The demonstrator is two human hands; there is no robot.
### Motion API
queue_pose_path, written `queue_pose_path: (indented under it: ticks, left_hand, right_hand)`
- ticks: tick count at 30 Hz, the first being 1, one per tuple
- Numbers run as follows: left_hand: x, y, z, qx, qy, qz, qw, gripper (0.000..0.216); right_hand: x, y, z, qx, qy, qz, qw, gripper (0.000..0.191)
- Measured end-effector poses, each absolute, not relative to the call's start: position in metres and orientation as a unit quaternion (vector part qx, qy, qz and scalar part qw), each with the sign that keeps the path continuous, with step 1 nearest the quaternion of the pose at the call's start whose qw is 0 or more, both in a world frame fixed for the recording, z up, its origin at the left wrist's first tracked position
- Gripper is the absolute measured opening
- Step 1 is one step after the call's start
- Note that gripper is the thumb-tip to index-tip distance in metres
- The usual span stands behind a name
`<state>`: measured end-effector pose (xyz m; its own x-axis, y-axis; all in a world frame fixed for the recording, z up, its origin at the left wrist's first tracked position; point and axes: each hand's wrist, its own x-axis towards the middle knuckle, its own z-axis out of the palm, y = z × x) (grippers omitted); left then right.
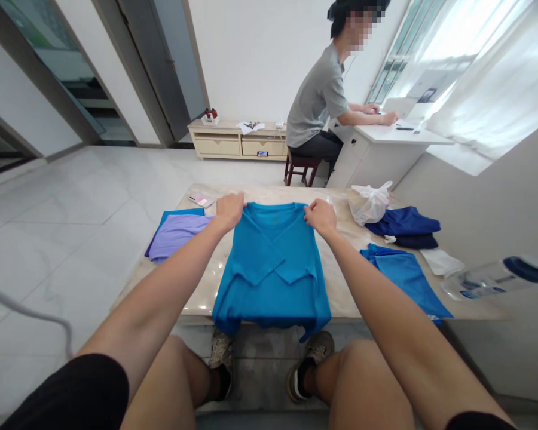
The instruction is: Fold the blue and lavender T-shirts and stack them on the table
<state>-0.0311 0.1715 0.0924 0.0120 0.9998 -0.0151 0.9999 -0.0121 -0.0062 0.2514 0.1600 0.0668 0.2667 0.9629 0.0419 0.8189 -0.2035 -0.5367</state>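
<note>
A blue long-sleeved shirt (pixel 275 257) lies spread on the low marble-look table (pixel 199 292), neckline away from me. Its sleeves are crossed over the front, and the hem hangs past the near edge. At the left shoulder, my left hand (pixel 230 210) pinches the fabric. My right hand (pixel 321 216) has its fingers closed on the right shoulder of the same shirt. To the left rests a pile of folded clothes with a lavender garment (pixel 177 236) on top. A folded blue garment (pixel 403 275) is on the right.
Further right are dark blue folded clothes (pixel 403 224), a white plastic bag (pixel 372 202) and a clear bottle (pixel 497 279). A pink phone (pixel 201 199) lies at the table's far left. Beyond, a person (pixel 318 98) sits on a stool at a white desk (pixel 403 134).
</note>
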Motion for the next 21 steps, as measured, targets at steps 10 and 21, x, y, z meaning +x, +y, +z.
queue_pose_path:
  ticks: [10, 21]
  left_hand:
    - [-0.052, 0.065, 0.114, 0.712, 0.687, 0.115, -0.092, 0.035]
    - [-0.088, -0.095, 0.035, 0.721, 0.666, -0.137, 0.135, 0.028]
  right_hand:
    - [0.27, 0.073, 0.063, -0.665, -0.644, 0.079, 0.37, 0.026]
    - [0.292, -0.078, 0.045, -0.675, -0.729, 0.105, -0.049, 0.034]
